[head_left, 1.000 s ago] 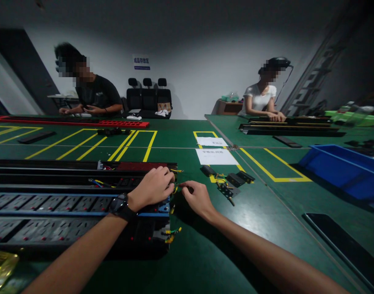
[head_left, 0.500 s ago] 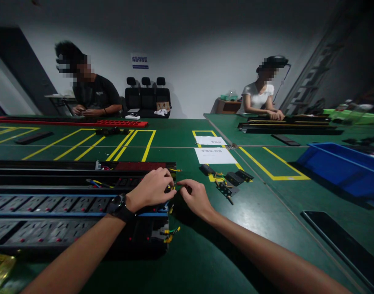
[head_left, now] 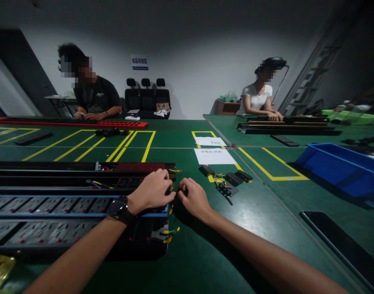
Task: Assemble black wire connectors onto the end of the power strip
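Observation:
Long black socket strips (head_left: 67, 204) lie side by side on the green table at the left, with yellow-tipped wires (head_left: 171, 232) at their right ends. My left hand (head_left: 154, 188), with a black watch at the wrist, rests over the right end of one strip, its fingers curled down around the end. What those fingers hold is hidden. Just right of the strip ends, my right hand (head_left: 193, 196) has its thumb and index finger bent close together; anything between them is too small to make out. Black end pieces with wires (head_left: 234, 178) lie beyond my right hand.
White paper sheets (head_left: 214, 156) lie ahead on the table (head_left: 235, 245). A blue bin (head_left: 342, 171) and a dark phone (head_left: 336, 245) are at the right. Across the table, two people work beside a red strip (head_left: 122, 124) and black strips (head_left: 291, 125).
My right index finger has drawn back from pointing at the strip end and is now more curled. My left hand has barely moved.

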Tool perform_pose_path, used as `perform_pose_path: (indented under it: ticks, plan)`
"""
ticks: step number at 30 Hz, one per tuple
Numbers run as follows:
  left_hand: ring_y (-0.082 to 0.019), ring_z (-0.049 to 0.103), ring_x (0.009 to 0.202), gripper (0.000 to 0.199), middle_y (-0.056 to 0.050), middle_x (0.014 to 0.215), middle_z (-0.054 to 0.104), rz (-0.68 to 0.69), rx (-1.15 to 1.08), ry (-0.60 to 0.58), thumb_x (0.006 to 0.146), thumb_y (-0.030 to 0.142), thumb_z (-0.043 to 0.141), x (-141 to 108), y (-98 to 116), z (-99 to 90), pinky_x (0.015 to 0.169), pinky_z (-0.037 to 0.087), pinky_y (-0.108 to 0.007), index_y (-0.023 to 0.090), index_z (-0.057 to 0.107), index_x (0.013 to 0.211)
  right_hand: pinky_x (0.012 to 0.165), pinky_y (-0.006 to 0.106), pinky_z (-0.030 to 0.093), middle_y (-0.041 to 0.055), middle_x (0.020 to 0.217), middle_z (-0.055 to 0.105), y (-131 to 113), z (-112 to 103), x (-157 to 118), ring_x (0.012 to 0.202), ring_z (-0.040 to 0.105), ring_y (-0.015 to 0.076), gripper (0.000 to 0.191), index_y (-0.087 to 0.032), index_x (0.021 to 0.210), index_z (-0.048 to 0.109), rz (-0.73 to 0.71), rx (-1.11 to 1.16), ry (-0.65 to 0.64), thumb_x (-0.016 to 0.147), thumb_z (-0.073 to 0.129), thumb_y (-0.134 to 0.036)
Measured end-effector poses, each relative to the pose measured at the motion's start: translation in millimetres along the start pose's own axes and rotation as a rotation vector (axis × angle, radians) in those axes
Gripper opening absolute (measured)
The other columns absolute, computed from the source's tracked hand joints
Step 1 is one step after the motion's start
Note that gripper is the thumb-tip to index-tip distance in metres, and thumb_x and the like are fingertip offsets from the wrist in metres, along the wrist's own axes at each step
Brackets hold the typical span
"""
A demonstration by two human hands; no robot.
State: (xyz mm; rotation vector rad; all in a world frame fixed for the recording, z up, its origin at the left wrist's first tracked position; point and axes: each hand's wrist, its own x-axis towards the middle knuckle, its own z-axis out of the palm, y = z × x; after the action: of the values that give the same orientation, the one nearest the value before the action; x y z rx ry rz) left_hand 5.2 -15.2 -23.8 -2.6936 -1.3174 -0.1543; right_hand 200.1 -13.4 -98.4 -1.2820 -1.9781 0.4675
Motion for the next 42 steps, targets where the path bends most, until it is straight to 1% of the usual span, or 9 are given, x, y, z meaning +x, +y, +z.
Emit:
perform_pose_path:
  ticks: [5, 11, 13, 16, 18, 22, 25, 33, 42]
  plan:
    - [-0.030, 0.059, 0.101, 0.027, -0.013, 0.105, 0.064, 0.026, 0.023, 0.006, 0.094, 0.040, 0.065, -1.0, 1.2, -0.9, 0.087, 0.051, -0.042, 0.016, 0.075, 0.092, 0.079, 0.032, 0.046, 0.0057, 0.112, 0.063, -1.4, -1.7, -0.7, 0.095, 0.063, 0.0226, 0.047, -0.024, 0.128, 0.063, -0.053, 0.053, -0.020, 0.084, 0.059, -0.010]
    - [-0.030, 0.061, 0.103, 0.023, -0.013, 0.108, 0.063, 0.057, 0.007, -0.020, 0.092, 0.037, 0.067, -1.6, 0.2, -1.9, 0.090, 0.052, -0.042, 0.016, 0.074, 0.093, 0.069, 0.029, 0.040, 0.0031, 0.101, 0.063, -3.5, -1.6, -1.0, 0.085, 0.061, 0.0206, 0.017, -0.023, 0.102, 0.065, -0.002, -0.113, -0.073, 0.088, 0.061, -0.014]
    - [-0.029, 0.061, 0.104, 0.021, -0.013, 0.109, 0.063, 0.061, -0.006, -0.032, 0.092, 0.036, 0.068, -1.8, 0.3, -3.1, 0.090, 0.052, -0.042, 0.016, 0.074, 0.092, 0.069, 0.029, 0.039, 0.0030, 0.101, 0.064, -4.7, -2.1, -1.5, 0.084, 0.062, 0.0203, 0.019, -0.023, 0.104, 0.065, 0.011, -0.137, -0.079, 0.088, 0.062, -0.014]
    - [-0.029, 0.062, 0.103, 0.021, -0.014, 0.111, 0.063, 0.065, -0.013, -0.035, 0.092, 0.035, 0.067, -2.1, 0.8, -3.7, 0.090, 0.052, -0.041, 0.016, 0.075, 0.093, 0.071, 0.029, 0.041, 0.0052, 0.114, 0.066, -7.8, -4.1, -2.9, 0.089, 0.064, 0.0206, 0.038, -0.023, 0.125, 0.062, -0.027, -0.133, -0.092, 0.088, 0.062, -0.014]
    - [-0.030, 0.063, 0.103, 0.023, -0.014, 0.111, 0.064, 0.060, 0.007, -0.031, 0.092, 0.036, 0.066, -2.1, 1.5, -3.4, 0.089, 0.053, -0.042, 0.015, 0.075, 0.097, 0.072, 0.030, 0.042, 0.0060, 0.120, 0.065, -10.6, -5.8, -3.6, 0.092, 0.065, 0.0211, 0.042, -0.024, 0.131, 0.061, -0.064, -0.150, -0.116, 0.090, 0.061, -0.015]
    - [-0.031, 0.063, 0.103, 0.025, -0.014, 0.110, 0.064, 0.039, 0.048, -0.038, 0.092, 0.038, 0.065, -2.1, 3.1, -3.5, 0.088, 0.052, -0.042, 0.015, 0.074, 0.097, 0.067, 0.030, 0.039, 0.0053, 0.111, 0.066, -16.1, -7.8, -3.5, 0.091, 0.065, 0.0217, 0.018, -0.024, 0.112, 0.065, -0.040, -0.288, -0.154, 0.095, 0.060, -0.021]
    - [-0.030, 0.063, 0.100, 0.024, -0.014, 0.109, 0.064, 0.031, 0.055, -0.037, 0.091, 0.038, 0.065, -2.2, 3.4, -3.6, 0.087, 0.052, -0.041, 0.016, 0.071, 0.095, 0.065, 0.030, 0.037, 0.0055, 0.108, 0.066, -18.1, -7.9, -3.2, 0.094, 0.065, 0.0229, 0.013, -0.024, 0.107, 0.065, -0.041, -0.353, -0.173, 0.096, 0.060, -0.021]
    - [-0.029, 0.062, 0.097, 0.030, -0.013, 0.108, 0.064, 0.022, 0.070, -0.016, 0.090, 0.039, 0.064, -1.6, 2.9, -1.9, 0.084, 0.051, -0.041, 0.014, 0.069, 0.107, 0.071, 0.030, 0.042, 0.0058, 0.123, 0.063, -14.9, -7.2, -5.3, 0.092, 0.066, 0.0209, 0.047, -0.028, 0.139, 0.056, -0.024, -0.237, -0.115, 0.094, 0.057, -0.016]
    - [-0.029, 0.062, 0.097, 0.023, -0.012, 0.107, 0.063, -0.021, 0.065, -0.054, 0.088, 0.038, 0.065, -1.0, 5.8, -7.0, 0.083, 0.051, -0.041, 0.017, 0.062, 0.098, 0.067, 0.030, 0.040, 0.0058, 0.113, 0.065, -22.5, -11.0, -3.5, 0.100, 0.063, 0.0227, 0.017, -0.025, 0.111, 0.064, -0.041, -0.424, -0.219, 0.096, 0.058, -0.019]
